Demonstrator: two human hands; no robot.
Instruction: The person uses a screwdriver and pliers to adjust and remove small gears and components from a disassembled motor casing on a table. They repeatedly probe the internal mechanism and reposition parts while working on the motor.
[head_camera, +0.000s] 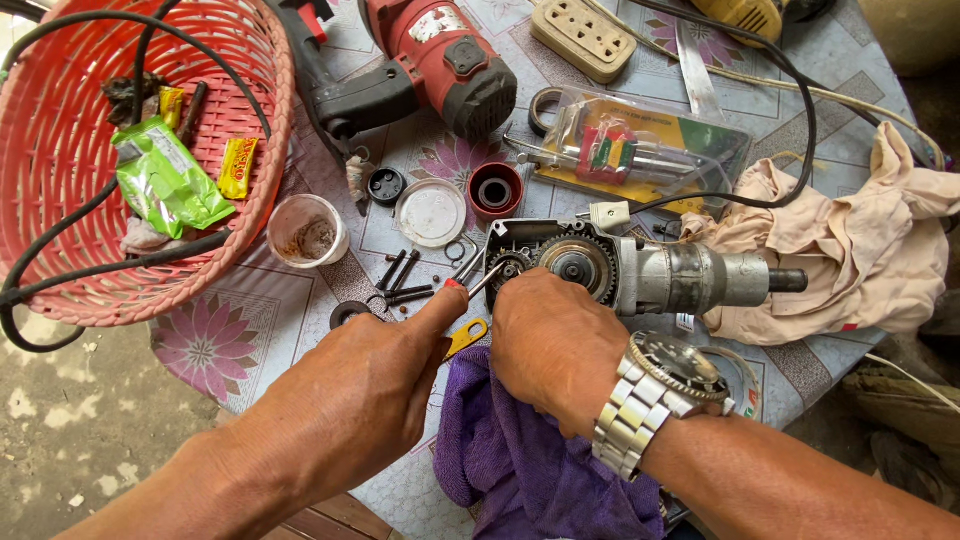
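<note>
Metal gleams from the opened power tool (640, 272), which lies on its side mid-desk with its gears bared. The left hand (370, 385) is closed around a thin screwdriver (478, 285), forefinger stretched along it, the tip touching the small gear. The right hand (555, 345), with a steel wristwatch (665, 395) on its wrist, is curled over the tool's near edge, gripping the housing just beside the large gear. A purple cloth (520, 470) lies under both wrists. Black screws (400, 280) lie loose on the flowered desk (215, 345), near a small white cup (308, 230) and a red basket (70, 130). A red drill (440, 60) and a beige rag (860, 240) lie farther off. Bare concrete floor (70, 420) shows lower left.
</note>
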